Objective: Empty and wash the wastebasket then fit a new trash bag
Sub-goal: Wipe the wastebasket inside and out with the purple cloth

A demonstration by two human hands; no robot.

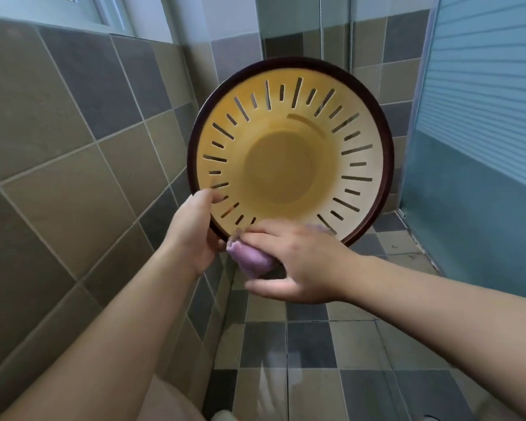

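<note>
A round tan wastebasket [289, 165] with slotted walls and a dark brown rim is held up in the air, its mouth facing me so I look straight into its bottom. My left hand [195, 235] grips the rim at the lower left, thumb inside the wall. My right hand [292, 262] holds a purple cloth [249, 256] against the lower rim, fingers over the cloth and blurred.
I stand in a tiled bathroom corner. A grey and brown tiled wall [73, 147] runs along the left, a blue panelled door [483, 117] stands at the right, and a tiled floor [331, 360] lies below. A window edge shows at the top left.
</note>
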